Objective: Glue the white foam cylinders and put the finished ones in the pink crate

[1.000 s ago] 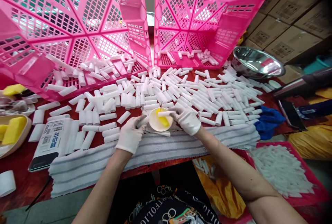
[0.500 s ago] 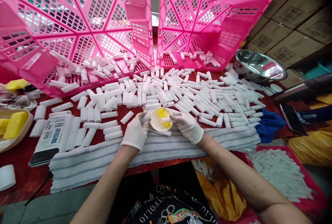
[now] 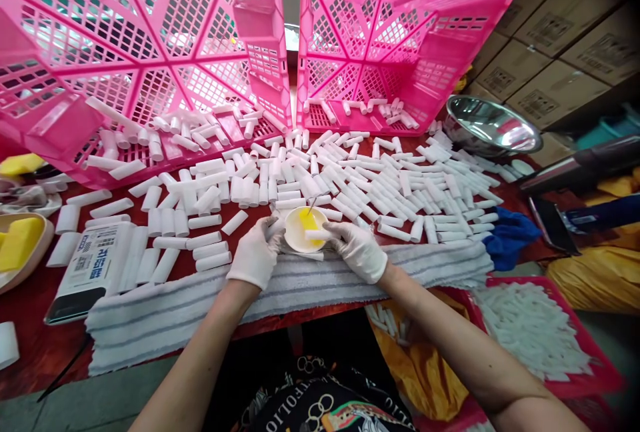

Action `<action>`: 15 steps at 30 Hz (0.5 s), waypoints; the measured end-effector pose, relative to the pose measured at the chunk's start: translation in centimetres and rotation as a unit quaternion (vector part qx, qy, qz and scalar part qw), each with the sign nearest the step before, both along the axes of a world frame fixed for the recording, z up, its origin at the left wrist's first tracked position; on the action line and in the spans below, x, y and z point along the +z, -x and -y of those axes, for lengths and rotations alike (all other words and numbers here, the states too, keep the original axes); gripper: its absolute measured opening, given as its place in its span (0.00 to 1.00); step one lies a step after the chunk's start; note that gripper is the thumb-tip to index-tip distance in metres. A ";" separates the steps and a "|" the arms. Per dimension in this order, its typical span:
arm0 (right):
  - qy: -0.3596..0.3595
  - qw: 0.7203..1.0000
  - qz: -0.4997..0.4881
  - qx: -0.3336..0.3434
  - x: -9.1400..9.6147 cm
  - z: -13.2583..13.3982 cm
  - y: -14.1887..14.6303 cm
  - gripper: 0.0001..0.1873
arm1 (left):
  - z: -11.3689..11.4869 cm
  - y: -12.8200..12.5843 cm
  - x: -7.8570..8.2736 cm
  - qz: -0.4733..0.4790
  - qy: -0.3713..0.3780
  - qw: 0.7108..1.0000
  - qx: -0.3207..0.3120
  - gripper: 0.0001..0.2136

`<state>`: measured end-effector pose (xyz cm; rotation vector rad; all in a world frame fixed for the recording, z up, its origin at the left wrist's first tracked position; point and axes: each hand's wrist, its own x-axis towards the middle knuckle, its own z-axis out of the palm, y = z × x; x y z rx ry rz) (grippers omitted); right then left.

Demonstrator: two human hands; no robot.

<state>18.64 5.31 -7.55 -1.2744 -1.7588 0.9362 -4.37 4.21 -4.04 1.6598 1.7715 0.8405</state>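
Note:
Both my hands wear white gloves. My right hand (image 3: 356,249) pinches a short white tube (image 3: 317,235) and holds its end over a small white bowl (image 3: 298,235) with a yellow sponge (image 3: 310,220) inside. My left hand (image 3: 255,255) curls against the bowl's left rim and steadies it. The bowl stands at the far edge of a striped white towel (image 3: 200,299) laid along the table's front. A thin stick leans out of the bowl at the back.
Several white tubes (image 3: 390,182) cover the red table (image 3: 30,332) behind the bowl. Two pink crates (image 3: 150,39) lie tipped on their sides at the back. A steel bowl (image 3: 487,127) sits right, a blue cloth (image 3: 513,235) beside it, a printed packet (image 3: 83,272) left.
My right hand has drawn the white tube from the bowl's far side toward its near right rim. My left hand stays at the bowl.

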 end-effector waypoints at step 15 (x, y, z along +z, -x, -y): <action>0.147 0.968 -0.174 -0.104 6.0 3.6 0.9 0.19 | 2.4 -1.8 1.6 0.245 -0.005 0.969 -0.024 0.18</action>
